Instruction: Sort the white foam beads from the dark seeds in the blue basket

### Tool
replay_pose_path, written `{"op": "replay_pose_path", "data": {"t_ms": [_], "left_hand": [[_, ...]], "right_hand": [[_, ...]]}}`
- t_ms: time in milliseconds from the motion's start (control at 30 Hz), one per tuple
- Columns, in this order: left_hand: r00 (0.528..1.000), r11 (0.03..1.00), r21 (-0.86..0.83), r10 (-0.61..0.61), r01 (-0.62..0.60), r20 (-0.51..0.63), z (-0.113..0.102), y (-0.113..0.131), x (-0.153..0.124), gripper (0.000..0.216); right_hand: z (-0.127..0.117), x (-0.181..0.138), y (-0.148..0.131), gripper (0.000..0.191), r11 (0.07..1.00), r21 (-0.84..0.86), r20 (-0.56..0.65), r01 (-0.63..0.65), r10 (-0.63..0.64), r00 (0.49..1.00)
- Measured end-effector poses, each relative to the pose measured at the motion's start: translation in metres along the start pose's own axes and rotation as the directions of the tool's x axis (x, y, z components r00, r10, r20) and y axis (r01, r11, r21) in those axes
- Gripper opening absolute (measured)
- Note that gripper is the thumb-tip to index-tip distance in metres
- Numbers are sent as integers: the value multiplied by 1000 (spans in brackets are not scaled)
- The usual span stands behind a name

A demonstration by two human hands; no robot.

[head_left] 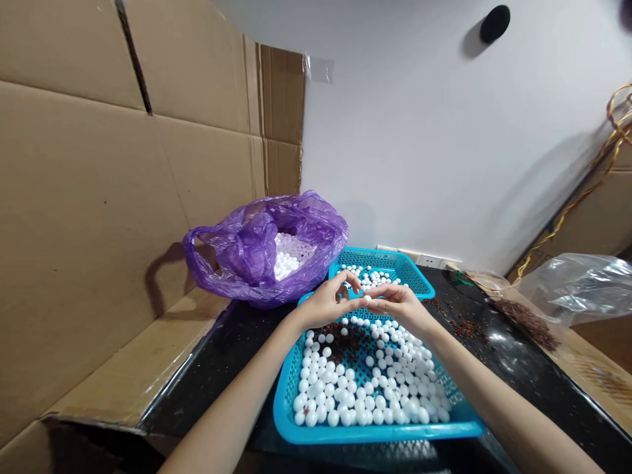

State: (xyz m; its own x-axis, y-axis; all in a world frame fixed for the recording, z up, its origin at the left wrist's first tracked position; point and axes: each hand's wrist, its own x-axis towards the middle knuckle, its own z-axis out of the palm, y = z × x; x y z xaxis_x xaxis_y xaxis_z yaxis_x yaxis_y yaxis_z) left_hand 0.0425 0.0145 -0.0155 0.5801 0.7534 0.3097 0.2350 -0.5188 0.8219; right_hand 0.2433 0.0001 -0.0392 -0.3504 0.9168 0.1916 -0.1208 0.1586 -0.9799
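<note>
A small white ball (367, 298) sits at the meeting fingertips of my two hands, above the far part of a blue plastic basket (375, 433). My right hand (399, 307) pinches it between thumb and fingers. From the other side, the thumb of my left hand (323, 304) reaches the ball, its other fingers curled. Many loose white balls (345, 398) fill much of the basket beneath. Among them lies a heap of dark red-brown bits (348, 343). Whether a bit is also between my fingertips is too small to tell.
Behind stands a second blue basket (419, 284) with white balls. A purple plastic bag (232, 257) of white balls leans left by cardboard (99, 230). Red-brown bits (467, 328) lie on the black tabletop (513, 382). A clear bag (582, 283) and sockets (429, 261) are at right and back.
</note>
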Motion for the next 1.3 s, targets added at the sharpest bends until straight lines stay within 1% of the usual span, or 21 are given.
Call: {"op": "replay_pose_path", "data": {"t_ms": [200,333,433,533,633,767,933,1033,1133,1233,1300], "left_hand": [[1000,1000,-26,6,-6,16,-1,-6,2,35],[1000,1000,1,8,-8,4,-1,-6,3,37],[1000,999,53,10,-10,-12,-2,-1,2,33],[1000,995,100,15,-15,-7,-2,3,1,35],[999,989,148,3,-9,42,-1,3,0,36],[990,968,250,-58,23,132,-1,-5,0,36],[961,919,388,-160,62,225,-3,-10,-2,32],[935,900,431,-209,68,288,-3,-10,-3,24],[903,888,455,-246,64,353,-2,-11,-3,15],[874,882,467,-273,61,401,-2,-14,-2,12],[864,880,470,-283,61,417,-2,-16,-2,12]], "right_hand": [[-2,-2,0,20,1000,-16,25,-18,18,1000],[-3,-3,0,21,999,-29,30,-31,32,999],[-3,-2,-1,21,999,-38,7,-26,26,1000],[-4,1,-1,23,998,-54,-60,-14,11,998],[-8,6,1,25,997,-79,-176,-5,-9,984],[-18,11,9,22,994,-97,-344,-49,12,939],[-28,14,19,27,990,-63,-453,-124,82,888],[-30,15,21,28,992,-30,-481,-122,93,872],[-31,14,20,28,994,-13,-479,-106,87,873],[-29,14,17,27,995,-37,-442,-89,63,895],[-26,13,13,24,994,-77,-381,-79,44,924]]}}
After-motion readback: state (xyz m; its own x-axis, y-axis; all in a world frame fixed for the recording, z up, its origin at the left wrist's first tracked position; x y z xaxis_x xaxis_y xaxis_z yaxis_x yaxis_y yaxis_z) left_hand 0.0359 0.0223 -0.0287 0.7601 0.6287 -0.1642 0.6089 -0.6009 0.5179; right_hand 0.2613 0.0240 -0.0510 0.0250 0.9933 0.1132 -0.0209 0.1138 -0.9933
